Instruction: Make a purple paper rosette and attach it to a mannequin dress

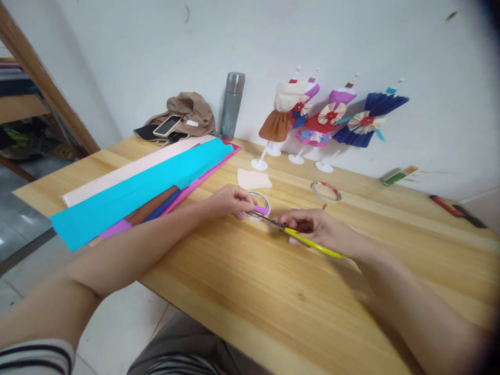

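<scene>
My left hand (233, 202) pinches a small strip of purple crepe paper (261, 210) above the wooden table. Yellow-handled scissors (308, 241) are gripped in my right hand (312, 225), their blades pointing left and meeting the purple paper. Whether the blades are fully closed is hard to see. A roll of tape (267, 200) lies under and just behind the strip, partly hidden by my left fingers. Beyond it rests a pleated piece of pale crepe paper (253, 179). A second tape roll (326, 191) lies farther right.
Long crepe paper sheets (144, 190) cover the table's left side. At the back stand a flask (233, 107), a brown cloth bag (191, 112) with a phone (167, 125), and several small paper-dressed stands (275, 127). A red-and-black cutter (457, 210) lies at right.
</scene>
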Available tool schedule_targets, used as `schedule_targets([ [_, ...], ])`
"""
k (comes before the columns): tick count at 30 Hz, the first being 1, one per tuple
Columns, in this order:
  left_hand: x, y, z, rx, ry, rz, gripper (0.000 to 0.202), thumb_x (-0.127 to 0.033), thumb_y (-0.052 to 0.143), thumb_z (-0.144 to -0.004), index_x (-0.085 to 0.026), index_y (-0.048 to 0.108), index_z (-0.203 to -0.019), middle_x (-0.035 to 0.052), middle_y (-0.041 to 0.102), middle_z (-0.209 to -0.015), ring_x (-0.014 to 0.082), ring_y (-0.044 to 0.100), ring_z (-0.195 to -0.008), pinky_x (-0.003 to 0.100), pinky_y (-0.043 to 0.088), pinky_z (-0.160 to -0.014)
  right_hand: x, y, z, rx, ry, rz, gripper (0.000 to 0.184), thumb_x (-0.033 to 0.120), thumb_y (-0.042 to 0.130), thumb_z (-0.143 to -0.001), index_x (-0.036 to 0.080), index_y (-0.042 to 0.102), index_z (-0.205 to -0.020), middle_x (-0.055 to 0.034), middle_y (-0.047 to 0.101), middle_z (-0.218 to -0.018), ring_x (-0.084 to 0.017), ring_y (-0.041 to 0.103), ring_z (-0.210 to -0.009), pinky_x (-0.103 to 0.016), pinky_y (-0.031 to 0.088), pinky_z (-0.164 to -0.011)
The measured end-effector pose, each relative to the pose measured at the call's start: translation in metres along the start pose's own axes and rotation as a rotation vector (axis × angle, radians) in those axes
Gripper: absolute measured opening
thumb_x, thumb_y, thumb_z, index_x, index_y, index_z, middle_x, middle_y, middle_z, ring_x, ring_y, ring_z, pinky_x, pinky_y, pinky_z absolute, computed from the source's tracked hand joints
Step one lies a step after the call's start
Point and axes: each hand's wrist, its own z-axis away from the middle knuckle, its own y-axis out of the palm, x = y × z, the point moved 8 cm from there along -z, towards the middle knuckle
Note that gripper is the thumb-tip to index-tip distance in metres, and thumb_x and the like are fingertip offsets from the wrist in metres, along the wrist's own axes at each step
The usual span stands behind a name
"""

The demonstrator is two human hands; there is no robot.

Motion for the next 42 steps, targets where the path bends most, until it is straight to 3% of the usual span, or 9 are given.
schedule_targets([
  [12, -0.001, 0.001, 0.001, -0.014, -0.031, 0.006, 0.013, -0.023, 0.068, -0.076, -0.011, 0.072, -0.075, 0.0115, 0.073, -0.109, 0.0194, 0.067, -0.099, 0.021, 0.057, -0.067, 0.004, 0.003, -0.003, -0.023, -0.072, 0.022, 0.043, 0.059, 0.071, -0.072, 0.018, 0.060, -0.083, 0.0050, 0.042, -0.065, -0.010, 0.035, -0.059, -0.026, 0.032, -0.056],
  [26, 0.003, -0.001, -0.002, -0.031, -0.030, 0.043, 0.012, -0.024, 0.071, -0.075, -0.012, 0.073, -0.073, 0.0101, 0.074, -0.101, 0.0178, 0.067, -0.091, 0.022, 0.058, -0.067, -0.002, -0.001, -0.001, -0.046, -0.065, 0.089, 0.040, 0.057, 0.069, -0.073, 0.019, 0.063, -0.085, 0.0054, 0.040, -0.063, -0.010, 0.035, -0.056, -0.026, 0.030, -0.054],
  [38, 0.007, -0.001, -0.003, -0.045, -0.044, 0.145, 0.012, -0.023, 0.075, -0.073, -0.011, 0.072, -0.071, 0.0062, 0.074, -0.081, 0.0106, 0.067, -0.065, 0.021, 0.057, -0.064, 0.027, 0.013, 0.012, -0.013, -0.179, 0.467, 0.016, 0.029, 0.059, -0.081, 0.020, 0.060, -0.094, 0.0007, 0.057, -0.073, -0.014, 0.050, -0.062, -0.027, 0.039, -0.060],
  [42, 0.008, -0.002, -0.003, -0.061, -0.060, 0.149, 0.012, -0.021, 0.074, -0.074, -0.010, 0.070, -0.070, 0.0058, 0.074, -0.076, 0.0097, 0.065, -0.059, 0.021, 0.056, -0.061, 0.036, 0.023, 0.017, 0.056, -0.170, 0.466, 0.026, 0.019, 0.060, -0.076, 0.020, 0.062, -0.102, -0.0015, 0.064, -0.084, -0.015, 0.055, -0.069, -0.027, 0.043, -0.064],
])
